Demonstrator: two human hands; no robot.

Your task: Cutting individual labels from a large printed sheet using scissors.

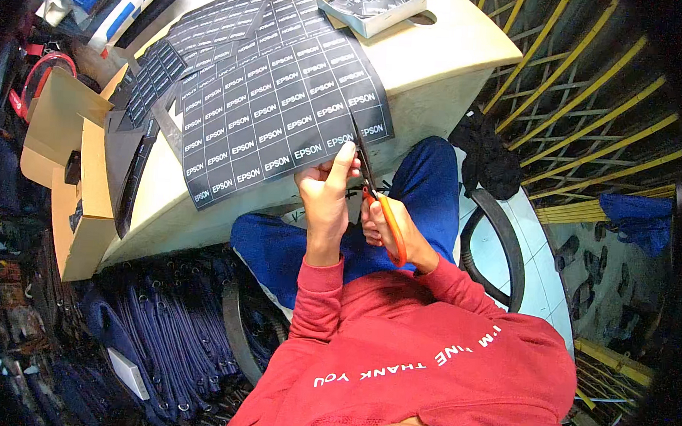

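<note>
Right hand (390, 229) curls round orange-handled scissors (395, 235), their long axis pointing between eleven and twelve into the black label sheet (273, 113). At its ten o'clock, the left hand (327, 187), nearer the sheet's middle, pinches the sheet's near edge.

R hand (412, 237) partly hidden behind scissors (393, 229); lower-L clutter (20, 326) too blurry to ID.

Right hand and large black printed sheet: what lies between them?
Orange-handled scissors, as the head view shows: the right hand grips the handle end, and the blades reach the black sheet near its lower right corner.
</note>
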